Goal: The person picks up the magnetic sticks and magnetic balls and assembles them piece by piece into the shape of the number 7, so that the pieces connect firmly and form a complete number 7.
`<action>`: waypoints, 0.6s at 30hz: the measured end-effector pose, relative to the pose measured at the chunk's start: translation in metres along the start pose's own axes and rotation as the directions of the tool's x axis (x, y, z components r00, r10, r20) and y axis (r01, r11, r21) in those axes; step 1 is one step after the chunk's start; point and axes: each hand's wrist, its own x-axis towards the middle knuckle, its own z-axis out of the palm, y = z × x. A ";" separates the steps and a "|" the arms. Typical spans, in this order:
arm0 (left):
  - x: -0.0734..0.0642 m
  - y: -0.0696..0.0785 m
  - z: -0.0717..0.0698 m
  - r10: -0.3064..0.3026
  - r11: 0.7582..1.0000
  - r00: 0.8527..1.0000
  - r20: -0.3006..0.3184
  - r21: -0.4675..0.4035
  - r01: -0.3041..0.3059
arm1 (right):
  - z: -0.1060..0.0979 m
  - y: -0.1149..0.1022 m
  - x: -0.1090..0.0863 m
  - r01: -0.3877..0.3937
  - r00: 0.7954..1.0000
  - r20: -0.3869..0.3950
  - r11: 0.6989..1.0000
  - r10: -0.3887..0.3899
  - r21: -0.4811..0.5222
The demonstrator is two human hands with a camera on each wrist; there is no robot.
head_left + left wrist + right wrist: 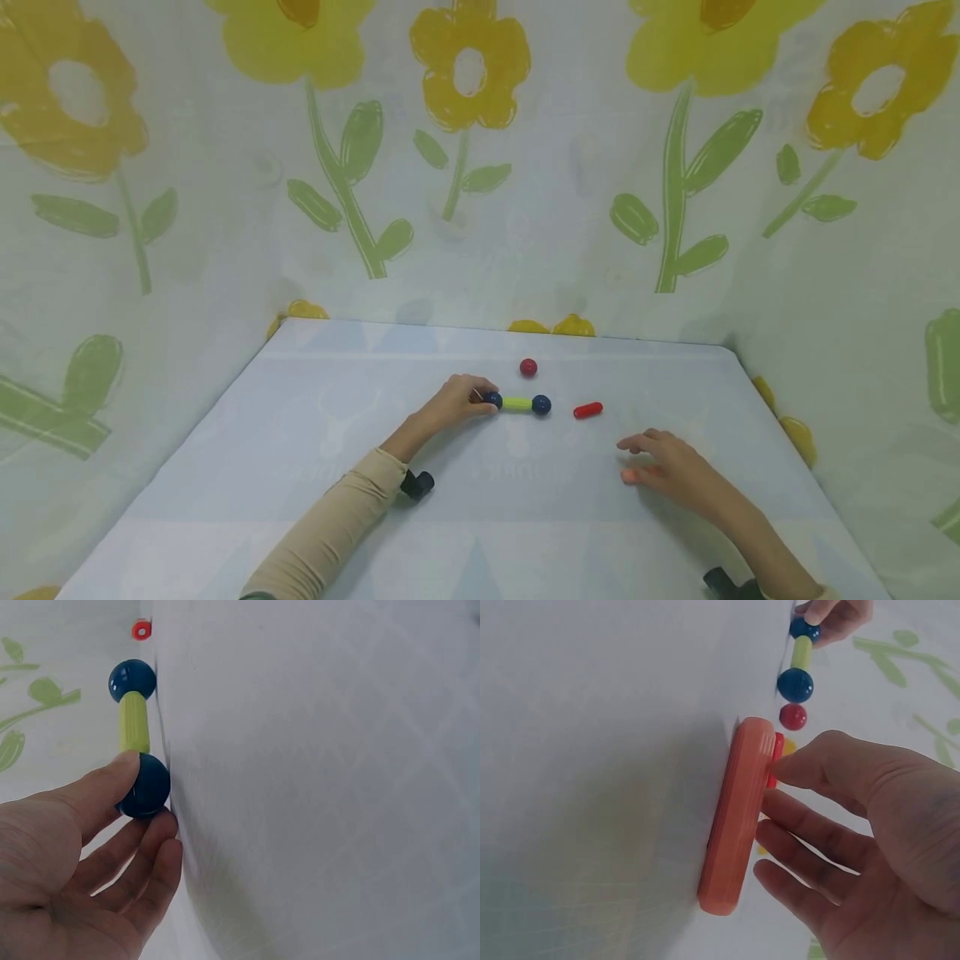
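Observation:
In the head view, my left hand (459, 400) pinches a dark blue ball (154, 787) between thumb and fingers. That ball sits at the left end of a yellow-green rod (517, 404), with a second dark blue ball (542, 405) at its right end. My right hand (671, 468) hovers low over the table's right part, fingers spread and loosely bent. In the right wrist view, an orange rod (735, 817) stands close before its fingertips, mostly hidden under the hand from above. Beyond that orange rod, a short red rod (777, 757) shows partly.
A red ball (528, 367) lies behind the joined pieces. The white table (315, 467) meets flower-printed cloth (525, 250) at the back and sides. Dark wrist cameras (417, 485) hang beneath both forearms.

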 end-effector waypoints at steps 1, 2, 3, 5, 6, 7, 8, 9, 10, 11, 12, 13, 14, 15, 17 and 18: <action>0.000 0.000 0.000 0.001 1.000 1.000 0.001 -0.002 -0.001 | 0.000 0.000 0.000 0.001 1.000 0.004 1.000 -0.001 -0.004; -0.001 0.000 0.000 0.005 1.000 1.000 0.000 -0.001 -0.005 | 0.001 0.000 0.000 0.001 1.000 0.008 1.000 -0.001 -0.004; -0.001 0.000 0.000 0.005 1.000 1.000 0.000 -0.002 -0.005 | 0.001 0.001 0.000 0.003 1.000 0.015 1.000 -0.003 -0.007; -0.001 0.000 0.000 0.006 1.000 1.000 -0.002 -0.003 -0.006 | 0.002 0.001 -0.001 0.004 1.000 0.029 1.000 -0.003 -0.014; -0.001 0.000 0.000 0.006 1.000 1.000 -0.002 -0.004 -0.006 | 0.003 0.002 -0.001 -0.005 0.999 0.037 1.000 0.005 -0.018; -0.002 0.000 0.001 0.009 1.000 1.000 -0.003 -0.002 -0.009 | 0.003 0.002 -0.001 -0.002 0.999 0.041 1.000 0.003 -0.022; -0.001 0.000 0.001 0.009 1.000 1.000 -0.004 -0.001 -0.009 | 0.004 0.003 -0.001 0.000 0.999 0.042 1.000 0.001 -0.025; -0.001 0.000 0.001 0.010 1.000 1.000 -0.005 -0.001 -0.010 | 0.005 0.003 -0.001 0.001 0.999 0.043 0.999 0.001 -0.033; -0.001 -0.001 0.001 0.011 1.000 1.000 -0.005 0.001 -0.011 | 0.006 0.004 -0.002 0.001 0.999 0.041 0.999 0.001 -0.036; -0.001 -0.001 0.001 0.013 1.000 1.000 -0.006 0.002 -0.013 | 0.006 0.004 -0.002 0.003 0.999 0.044 0.999 -0.001 -0.038; -0.001 -0.001 0.001 0.015 1.000 1.000 -0.008 0.001 -0.015 | 0.007 0.004 -0.002 0.003 0.999 0.041 0.999 -0.001 -0.039; 0.000 -0.001 0.001 0.016 1.000 1.000 -0.009 0.001 -0.016 | 0.007 0.005 -0.003 0.004 0.999 0.039 0.999 -0.002 -0.042; 0.000 -0.001 0.001 0.017 1.000 1.000 -0.011 0.001 -0.017 | 0.008 0.005 -0.003 0.004 0.999 0.039 0.999 -0.002 -0.043; 0.000 -0.001 0.001 0.019 1.000 1.000 -0.011 0.003 -0.018 | 0.008 0.005 -0.004 0.005 0.999 0.040 0.999 -0.004 -0.046; -0.001 -0.001 0.000 0.018 1.000 1.000 -0.012 0.007 -0.018 | 0.009 0.005 -0.005 0.021 0.999 0.037 0.998 -0.019 -0.055; -0.001 -0.001 0.000 0.017 1.000 1.000 -0.012 0.008 -0.017 | 0.009 0.005 -0.005 0.029 0.999 0.033 0.998 -0.027 -0.062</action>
